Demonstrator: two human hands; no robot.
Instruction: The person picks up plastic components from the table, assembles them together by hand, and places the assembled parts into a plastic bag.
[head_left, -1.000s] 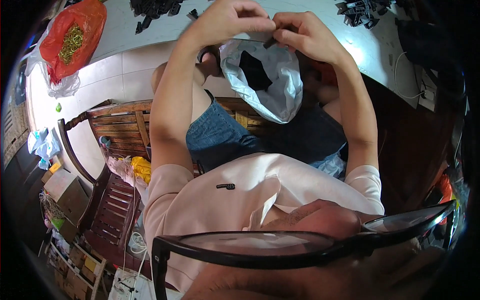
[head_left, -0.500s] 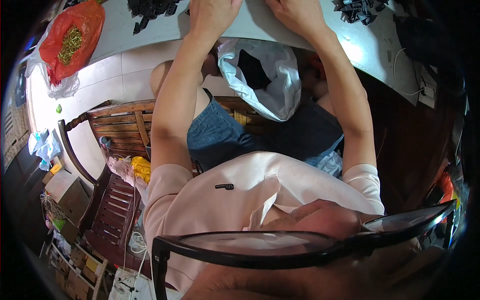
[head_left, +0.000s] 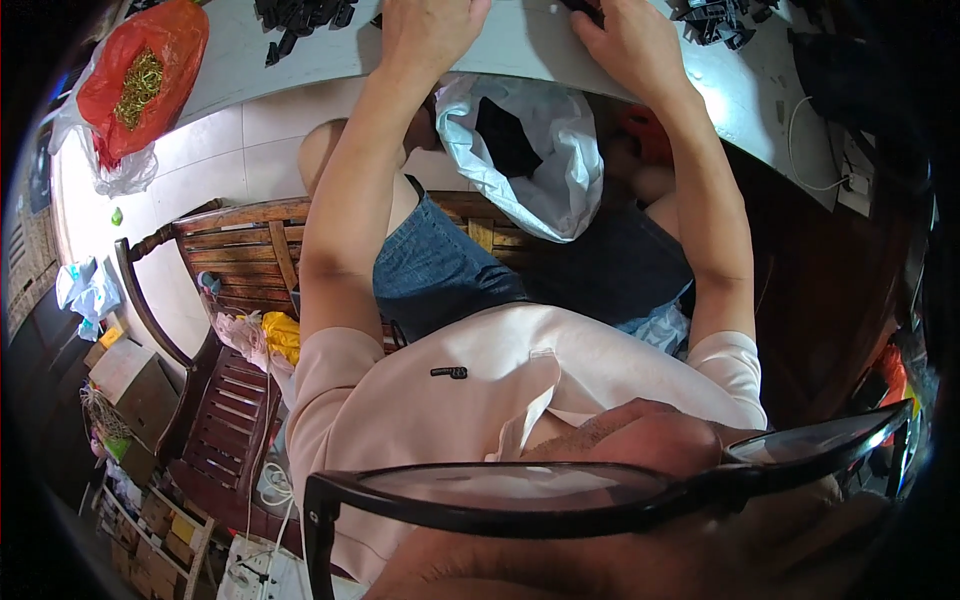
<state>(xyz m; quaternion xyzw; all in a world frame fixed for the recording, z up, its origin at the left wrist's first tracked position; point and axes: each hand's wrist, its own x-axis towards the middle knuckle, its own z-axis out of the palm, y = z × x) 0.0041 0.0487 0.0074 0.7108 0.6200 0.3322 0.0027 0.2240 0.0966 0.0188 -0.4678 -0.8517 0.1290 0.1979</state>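
Over the pale tabletop (head_left: 530, 50), both my hands reach to the upper edge of the picture, which cuts off most of their fingers. My right hand (head_left: 635, 45) is curled, with a black plastic piece (head_left: 583, 9) between its thumb and fingers. My left hand (head_left: 432, 35) lies to the left of it, thumb turned inward; whether it holds anything is out of sight. Left of it is a heap of black plastic parts (head_left: 300, 22). A second pile of black parts (head_left: 715, 22) lies to the right of my right hand.
A red plastic bag (head_left: 180, 60) of small brass-coloured pieces (head_left: 138, 90) sits at the table's left end. Below the table edge, an open white sack (head_left: 575, 190) with something black inside stands between my knees. A wooden bench (head_left: 245, 255) and a white cable (head_left: 795, 150) are also here.
My right hand has moved to the right, away from my left hand, and a black piece now shows in its grip. My left hand has shifted only slightly.
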